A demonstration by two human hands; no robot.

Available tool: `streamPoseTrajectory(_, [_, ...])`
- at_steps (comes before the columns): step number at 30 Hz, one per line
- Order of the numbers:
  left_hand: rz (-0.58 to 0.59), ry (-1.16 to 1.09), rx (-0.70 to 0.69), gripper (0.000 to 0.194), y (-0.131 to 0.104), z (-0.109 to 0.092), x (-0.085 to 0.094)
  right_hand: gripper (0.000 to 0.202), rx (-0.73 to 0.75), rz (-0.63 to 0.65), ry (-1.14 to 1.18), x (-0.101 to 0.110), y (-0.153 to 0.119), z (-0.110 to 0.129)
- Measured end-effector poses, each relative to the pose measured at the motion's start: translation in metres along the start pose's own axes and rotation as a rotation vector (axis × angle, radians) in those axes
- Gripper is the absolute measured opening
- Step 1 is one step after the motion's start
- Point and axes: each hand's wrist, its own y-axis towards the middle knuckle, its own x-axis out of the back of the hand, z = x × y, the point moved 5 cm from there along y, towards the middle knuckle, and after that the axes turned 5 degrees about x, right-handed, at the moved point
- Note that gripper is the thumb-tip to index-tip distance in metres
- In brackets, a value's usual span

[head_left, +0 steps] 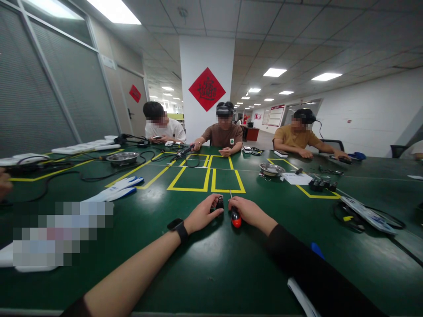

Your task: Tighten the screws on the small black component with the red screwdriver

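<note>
On the green table, my left hand, with a black watch on its wrist, curls around a small black cylindrical part. Its thumb and fingers are closed at the sides, and the lower portion of the part is partly hidden. Just to the right, my right hand is closed on a screwdriver with a black and red handle. The thin metal shaft points away from me, and the red handle end faces me. A short gap separates the screwdriver from the black part.
Yellow tape rectangles mark the table ahead. White-and-blue gloves lie left. Metal bowls stand on both sides. At right are several black parts, paper and a white power strip with cable. People sit across the table.
</note>
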Motion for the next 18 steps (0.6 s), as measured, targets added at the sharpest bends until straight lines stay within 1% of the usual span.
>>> streamPoseTrajectory(3, [0.021, 0.052, -0.02, 0.034, 0.001, 0.0, -0.001, 0.028, -0.009, 0.003, 0.02, 0.001, 0.0, -0.001])
streamPoseTrajectory(5, [0.026, 0.079, -0.032, 0.03, 0.001, 0.001, -0.002, 0.032, -0.012, -0.006, 0.075, 0.001, 0.0, -0.003])
streamPoseTrajectory(9, [0.0, 0.068, -0.067, 0.031, 0.002, 0.001, 0.0, 0.036, -0.048, -0.06, 0.212, 0.001, -0.001, -0.009])
streamPoseTrajectory(12, [0.009, 0.037, -0.043, 0.034, 0.002, 0.003, 0.0, 0.033, -0.064, -0.123, 0.261, 0.003, -0.002, -0.008])
streamPoseTrajectory(15, [0.052, -0.009, -0.004, 0.032, 0.002, 0.004, -0.001, 0.027, -0.08, -0.255, 0.261, 0.013, -0.002, -0.004])
streamPoseTrajectory(18, [0.086, -0.073, 0.004, 0.032, 0.002, 0.004, -0.002, 0.018, -0.114, -0.462, 0.26, 0.027, -0.003, 0.0])
